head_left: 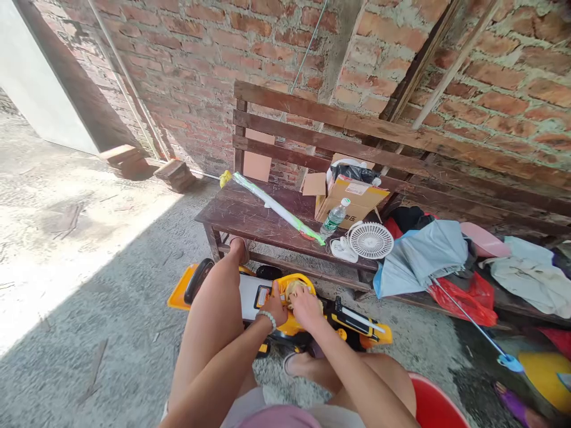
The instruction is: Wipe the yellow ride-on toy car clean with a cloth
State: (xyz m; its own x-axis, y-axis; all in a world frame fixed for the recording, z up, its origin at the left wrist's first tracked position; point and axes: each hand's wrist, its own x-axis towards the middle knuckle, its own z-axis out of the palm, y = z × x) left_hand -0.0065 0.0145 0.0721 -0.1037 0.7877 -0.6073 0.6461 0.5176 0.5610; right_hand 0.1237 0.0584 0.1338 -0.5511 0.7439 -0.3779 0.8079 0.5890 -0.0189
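Note:
Between my legs stands a yellow, black and grey toy vehicle [250,297], with a rounded yellow frame at its middle. My left hand [276,309], a beaded bracelet at its wrist, is closed on the edge of that frame with the thumb pointing up. Beside it, my right hand [307,308] presses a crumpled pale yellow cloth [292,289] into the frame's hollow. Its fingers are bent over the cloth and partly hide it. A long black and yellow arm of the toy stretches off to the right.
Ahead is a dark wooden bench [223,205] with a long green-and-white wrapped roll [276,207], a water bottle [333,219], a white fan [370,241] and a cardboard box [348,199]. A folded umbrella [423,249] lies right. A red tub [435,404] is beside my leg.

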